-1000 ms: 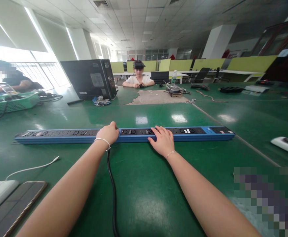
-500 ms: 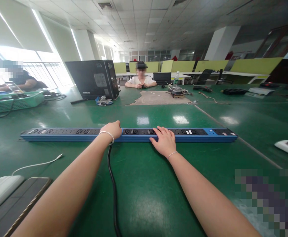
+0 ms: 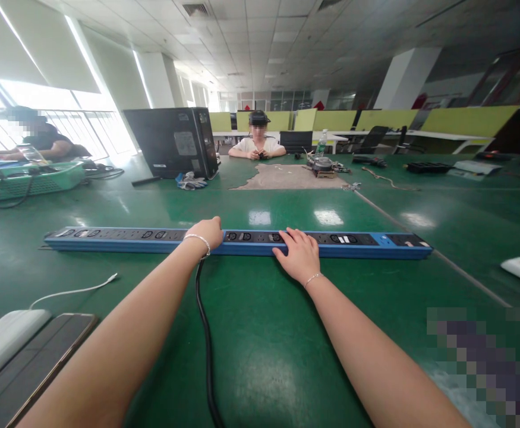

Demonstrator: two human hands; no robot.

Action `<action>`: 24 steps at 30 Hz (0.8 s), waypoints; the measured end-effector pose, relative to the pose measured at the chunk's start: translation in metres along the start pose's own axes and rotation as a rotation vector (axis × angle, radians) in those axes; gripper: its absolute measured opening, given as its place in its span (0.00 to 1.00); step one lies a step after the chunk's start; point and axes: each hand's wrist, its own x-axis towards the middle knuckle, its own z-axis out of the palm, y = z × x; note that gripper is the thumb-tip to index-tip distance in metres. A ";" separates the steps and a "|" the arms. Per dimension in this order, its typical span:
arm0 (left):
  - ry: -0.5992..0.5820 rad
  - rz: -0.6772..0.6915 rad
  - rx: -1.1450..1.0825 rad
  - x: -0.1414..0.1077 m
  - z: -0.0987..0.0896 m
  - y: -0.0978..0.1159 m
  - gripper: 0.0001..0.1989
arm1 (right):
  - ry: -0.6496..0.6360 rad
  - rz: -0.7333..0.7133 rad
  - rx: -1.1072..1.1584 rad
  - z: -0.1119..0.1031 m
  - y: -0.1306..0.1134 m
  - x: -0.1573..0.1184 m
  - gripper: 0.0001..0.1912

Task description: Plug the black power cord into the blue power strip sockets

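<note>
A long blue power strip (image 3: 121, 245) with black sockets lies across the green table (image 3: 260, 333). My left hand (image 3: 206, 233) is closed at its top, left of the middle; a black cable (image 3: 206, 339) runs from beneath this hand toward me. What the fingers grip is hidden, though the cable's upper end vanishes under them. My right hand (image 3: 299, 252) rests on the strip right of the middle, fingers spread over the sockets and thumb at the near side.
A phone (image 3: 41, 356) and a white device (image 3: 8, 345) lie at near left. Farther back are a black computer case (image 3: 170, 142), gloves (image 3: 191, 181) and a green basket (image 3: 50, 181). One person (image 3: 258, 142) sits opposite, another (image 3: 46, 137) at far left.
The view has shifted slightly, so the scene sits a little farther right. Both hands keep their places on the strip.
</note>
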 end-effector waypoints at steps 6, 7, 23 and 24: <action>0.021 -0.017 -0.022 -0.006 0.002 -0.001 0.17 | 0.009 -0.007 -0.013 0.000 0.000 0.000 0.25; 0.034 -0.026 -0.027 -0.009 0.003 0.000 0.17 | 0.008 -0.007 -0.013 0.000 0.000 -0.001 0.25; 0.097 -0.051 -0.092 -0.019 0.005 -0.001 0.16 | -0.015 -0.015 -0.011 -0.002 0.001 0.000 0.25; 0.104 -0.056 -0.095 -0.020 0.006 -0.002 0.17 | -0.013 -0.016 -0.009 -0.002 0.001 -0.001 0.25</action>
